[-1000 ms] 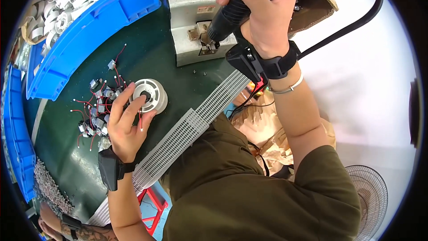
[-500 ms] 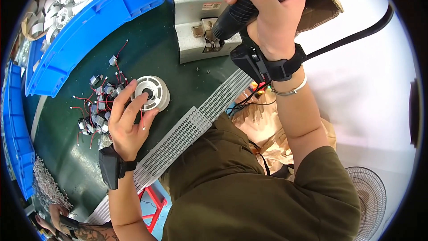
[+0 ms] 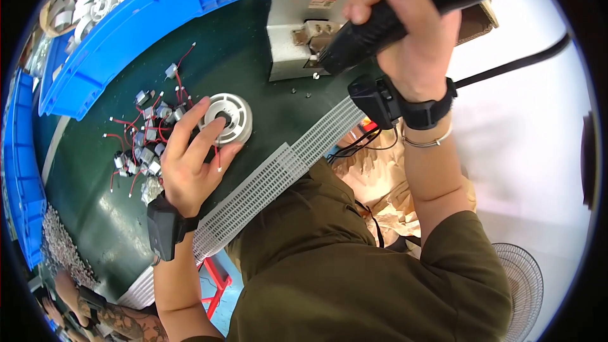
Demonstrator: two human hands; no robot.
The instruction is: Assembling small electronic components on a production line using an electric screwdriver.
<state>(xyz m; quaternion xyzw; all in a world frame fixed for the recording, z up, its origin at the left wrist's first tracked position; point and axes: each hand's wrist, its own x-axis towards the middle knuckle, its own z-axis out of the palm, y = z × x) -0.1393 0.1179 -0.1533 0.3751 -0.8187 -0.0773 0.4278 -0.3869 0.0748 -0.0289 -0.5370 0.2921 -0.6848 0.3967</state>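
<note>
A round white plastic housing [image 3: 242, 132] with a spoked face and a dark centre rests on the green table. My left hand [image 3: 195, 163] is closed on it, one fingertip pressing near its centre and the thumb at its near side. From its near side hangs a short red wire with a white plug. In my right hand [image 3: 423, 41] is a black electric screwdriver [image 3: 364, 41], tilted, its nose just in front of the screw feeder [image 3: 294, 31]. A small bright piece [image 3: 316, 76], perhaps a screw, shows below the nose; the bit cannot be made out.
Several small motors [image 3: 149, 133] with red wires lie left of my left hand. Blue bins [image 3: 145, 25] stand behind, one with white plastic parts. A white mesh strip [image 3: 278, 168] lines the table's near edge. Another person's tattooed arm [image 3: 130, 323] shows at lower left.
The screwdriver's nose has come slightly back from the feeder, and a small bright piece now shows below it. My left hand stays on the housing. The whole view has shifted a little.
</note>
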